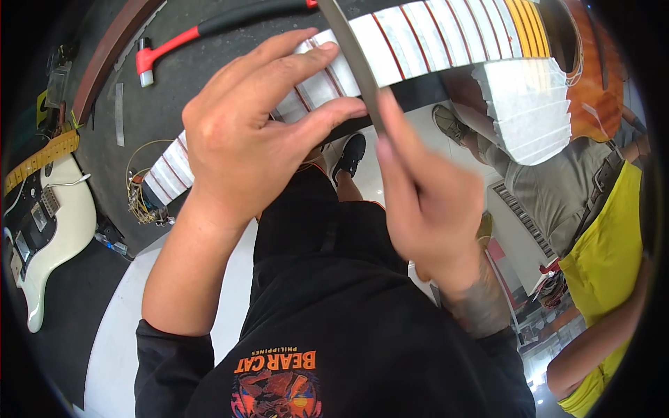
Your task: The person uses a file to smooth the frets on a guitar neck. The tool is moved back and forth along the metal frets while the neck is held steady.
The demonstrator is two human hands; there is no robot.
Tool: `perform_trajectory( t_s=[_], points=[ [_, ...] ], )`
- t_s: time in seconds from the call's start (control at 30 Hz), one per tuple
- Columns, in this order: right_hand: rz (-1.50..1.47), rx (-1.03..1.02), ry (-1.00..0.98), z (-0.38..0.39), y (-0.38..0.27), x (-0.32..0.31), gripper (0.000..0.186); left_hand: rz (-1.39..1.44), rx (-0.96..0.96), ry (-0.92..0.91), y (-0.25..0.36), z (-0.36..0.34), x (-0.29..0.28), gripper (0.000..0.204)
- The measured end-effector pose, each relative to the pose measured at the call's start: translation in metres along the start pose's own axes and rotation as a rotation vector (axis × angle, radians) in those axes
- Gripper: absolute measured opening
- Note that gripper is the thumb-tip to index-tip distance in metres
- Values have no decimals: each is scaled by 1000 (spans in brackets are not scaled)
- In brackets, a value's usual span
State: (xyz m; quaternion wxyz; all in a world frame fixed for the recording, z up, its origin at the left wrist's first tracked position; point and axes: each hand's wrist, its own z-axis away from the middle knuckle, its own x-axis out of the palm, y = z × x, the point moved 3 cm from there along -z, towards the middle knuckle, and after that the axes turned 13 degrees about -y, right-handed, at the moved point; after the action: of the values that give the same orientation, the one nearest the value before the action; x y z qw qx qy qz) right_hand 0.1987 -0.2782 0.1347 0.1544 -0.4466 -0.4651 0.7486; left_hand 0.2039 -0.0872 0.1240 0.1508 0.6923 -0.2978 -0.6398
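The file (357, 63) is gripped by the right hand (432, 198), and the guitar neck (418, 42) is steadied under the spread left hand (244, 132); masking looks done, filing seems underway, the remainder can't be told.

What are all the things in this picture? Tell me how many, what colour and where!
taped guitar neck: 1, white and yellow strips, top middle
guitar body: 1, orange-brown, upper right
sheet: 1, white, upper right
file-like bar: 1, grey, across the neck
mallet: 1, red and black, white tip, top left
electric guitar: 1, cream, far left
loose strings: several, gold, neck's left end
flat strip: 1, silver-grey, upper left
worktop: 1, dark, left
co-worker: 1, yellow top, right
shoes: at least 2, dark, below the neck
shirt: 1, black, bottom
left hand: 1, bare, on the neck
right hand: 1, bare, holding the bar
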Motion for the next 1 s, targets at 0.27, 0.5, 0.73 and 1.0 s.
perform_trajectory(
  t_s=[0.27,0.5,0.73,1.0],
  points=[
    [-391,65,61,-12,13,-15,40,10,-11,18,2,-1,-1,46],
    [-279,189,-23,86,29,-9,45,20,23,41,6,-4,0,44],
    [-50,-24,11,103,23,4,46,51,-4,66,2,1,1,41],
    [140,-34,9,91,9,-3,49,8,-35,35,4,0,2,43]
  ],
)
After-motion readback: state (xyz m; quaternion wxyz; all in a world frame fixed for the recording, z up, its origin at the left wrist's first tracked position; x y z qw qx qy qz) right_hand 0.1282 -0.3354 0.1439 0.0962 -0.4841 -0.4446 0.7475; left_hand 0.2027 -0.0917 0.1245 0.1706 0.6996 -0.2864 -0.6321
